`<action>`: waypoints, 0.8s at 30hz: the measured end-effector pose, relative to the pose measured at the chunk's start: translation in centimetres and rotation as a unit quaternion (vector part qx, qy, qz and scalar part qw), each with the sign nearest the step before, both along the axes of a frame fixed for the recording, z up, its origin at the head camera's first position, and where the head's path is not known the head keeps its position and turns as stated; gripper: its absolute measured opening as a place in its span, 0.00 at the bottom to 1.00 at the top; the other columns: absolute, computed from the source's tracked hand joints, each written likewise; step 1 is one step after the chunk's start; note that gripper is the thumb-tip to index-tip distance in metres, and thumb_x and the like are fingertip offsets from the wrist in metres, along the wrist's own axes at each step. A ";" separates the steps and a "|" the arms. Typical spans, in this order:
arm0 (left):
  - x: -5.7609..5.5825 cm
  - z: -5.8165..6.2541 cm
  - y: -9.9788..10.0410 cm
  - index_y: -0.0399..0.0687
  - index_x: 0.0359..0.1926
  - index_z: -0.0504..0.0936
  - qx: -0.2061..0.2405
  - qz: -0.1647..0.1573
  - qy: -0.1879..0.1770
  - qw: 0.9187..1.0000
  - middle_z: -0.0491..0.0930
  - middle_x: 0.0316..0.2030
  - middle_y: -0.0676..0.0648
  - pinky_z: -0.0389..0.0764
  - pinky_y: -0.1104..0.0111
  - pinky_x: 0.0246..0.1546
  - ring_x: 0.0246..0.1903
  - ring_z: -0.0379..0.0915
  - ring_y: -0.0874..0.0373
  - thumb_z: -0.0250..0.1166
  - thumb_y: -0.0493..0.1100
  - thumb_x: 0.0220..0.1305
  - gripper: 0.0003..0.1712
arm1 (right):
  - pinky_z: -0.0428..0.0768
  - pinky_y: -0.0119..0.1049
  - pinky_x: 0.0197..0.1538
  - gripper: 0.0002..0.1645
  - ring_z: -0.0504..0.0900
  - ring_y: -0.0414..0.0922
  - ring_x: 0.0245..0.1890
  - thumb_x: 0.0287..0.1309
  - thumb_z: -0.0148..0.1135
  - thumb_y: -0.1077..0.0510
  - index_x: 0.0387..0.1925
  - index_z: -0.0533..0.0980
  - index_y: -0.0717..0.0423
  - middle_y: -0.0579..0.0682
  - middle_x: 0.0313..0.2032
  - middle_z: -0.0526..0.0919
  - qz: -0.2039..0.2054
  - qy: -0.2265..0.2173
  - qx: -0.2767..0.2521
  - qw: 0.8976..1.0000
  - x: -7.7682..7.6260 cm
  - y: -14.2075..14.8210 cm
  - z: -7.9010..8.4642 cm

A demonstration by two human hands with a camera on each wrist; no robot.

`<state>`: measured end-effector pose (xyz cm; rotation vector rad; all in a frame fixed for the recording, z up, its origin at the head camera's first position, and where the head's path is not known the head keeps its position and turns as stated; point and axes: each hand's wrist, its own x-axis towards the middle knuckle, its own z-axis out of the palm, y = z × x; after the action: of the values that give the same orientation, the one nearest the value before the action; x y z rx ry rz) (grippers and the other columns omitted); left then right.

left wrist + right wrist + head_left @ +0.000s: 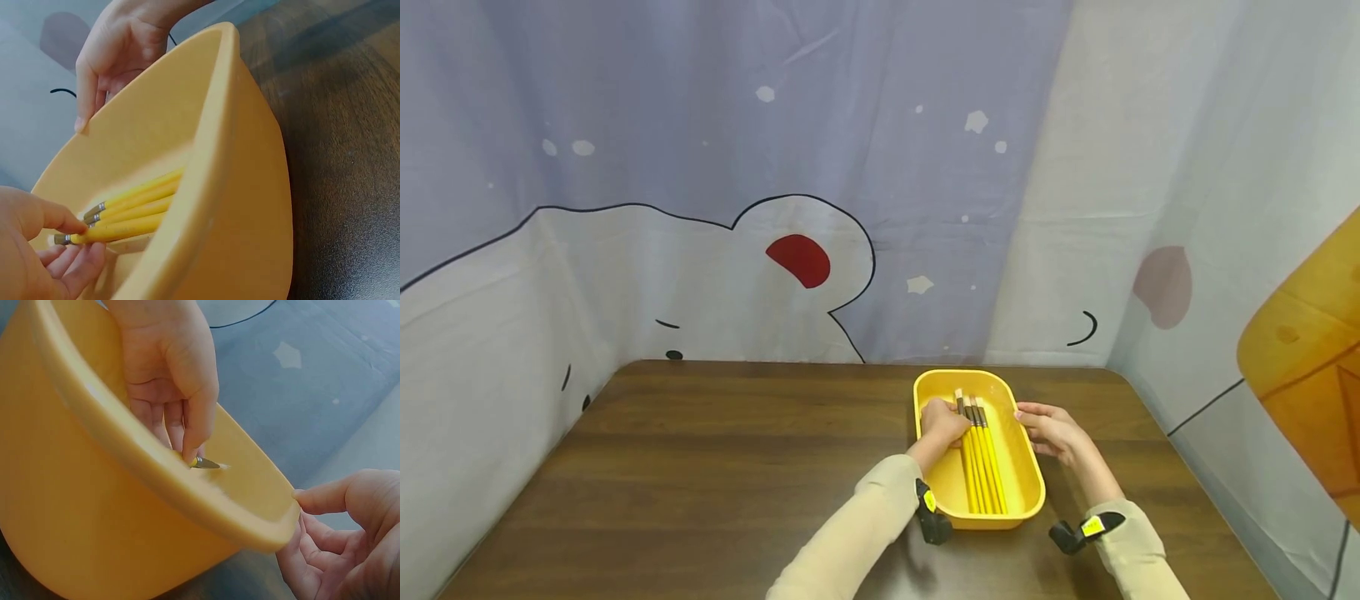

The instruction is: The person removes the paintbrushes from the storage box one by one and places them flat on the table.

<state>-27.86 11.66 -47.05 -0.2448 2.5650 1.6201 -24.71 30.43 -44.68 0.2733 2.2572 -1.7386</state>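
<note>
A yellow plastic tub (1017,454) stands on the table with several paintbrushes (989,462) side by side in it, yellow-handled, bristles toward the far end. My left hand (944,422) reaches inside over the left wall. In the left wrist view its thumb and fingers pinch one paintbrush (128,229) close below the metal ferrule, alongside the others. On the tub's right side, my right hand (1052,433) grips the rim; the right wrist view has the thumb (312,499) on top of the rim and the fingers outside, under it.
The tub sits toward the right of a dark wooden table (700,475), whose surface stretches away to the left. A printed curtain (925,183) hangs behind the table and along its sides. Each wrist wears a black strap, such as the left strap (931,515).
</note>
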 end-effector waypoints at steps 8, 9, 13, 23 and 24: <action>0.0 0.4 -0.1 0.38 0.44 0.85 0.024 -0.007 -0.003 1.000 0.84 0.33 0.42 0.68 0.79 0.05 0.07 0.64 0.65 0.67 0.30 0.46 0.19 | 0.84 0.29 0.35 0.35 0.81 0.37 0.34 0.66 0.55 0.54 0.67 0.59 0.70 0.46 0.37 0.83 0.002 0.001 0.003 1.000 0.1 0.0 0.1; 0.1 0.5 -0.1 0.38 0.44 0.85 0.022 -0.008 -0.002 1.000 0.84 0.33 0.42 0.68 0.79 0.05 0.07 0.64 0.65 0.67 0.30 0.46 0.20 | 0.84 0.29 0.35 0.35 0.81 0.37 0.34 0.66 0.55 0.54 0.67 0.59 0.70 0.46 0.37 0.83 0.002 0.001 0.003 1.000 0.1 0.0 0.1; 0.2 0.9 -0.3 0.38 0.44 0.85 0.023 -0.010 -0.004 1.000 0.84 0.34 0.42 0.69 0.78 0.06 0.09 0.66 0.63 0.67 0.29 0.44 0.21 | 0.84 0.29 0.35 0.35 0.81 0.37 0.33 0.66 0.56 0.54 0.67 0.59 0.70 0.45 0.36 0.83 0.001 0.001 0.002 1.000 0.1 0.0 0.0; 0.2 1.5 -0.3 0.39 0.43 0.84 0.050 -0.007 -0.027 0.998 0.81 0.38 0.41 0.83 0.69 0.16 0.13 0.70 0.61 0.69 0.28 0.42 0.21 | 0.83 0.27 0.33 0.35 0.81 0.35 0.32 0.65 0.56 0.54 0.67 0.60 0.69 0.43 0.34 0.82 -0.005 -0.001 0.001 1.000 0.1 -0.1 0.0; 0.2 1.5 -0.3 0.38 0.43 0.84 0.054 -0.007 -0.030 0.998 0.81 0.38 0.41 0.83 0.68 0.17 0.13 0.70 0.61 0.69 0.28 0.42 0.21 | 0.83 0.27 0.32 0.35 0.80 0.35 0.32 0.65 0.56 0.54 0.67 0.60 0.69 0.43 0.34 0.82 -0.005 -0.001 0.001 1.000 0.0 -0.1 0.0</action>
<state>-27.66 11.33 -45.54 -0.2624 2.4204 1.7127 -24.66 30.37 -44.68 0.2875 2.2601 -1.7420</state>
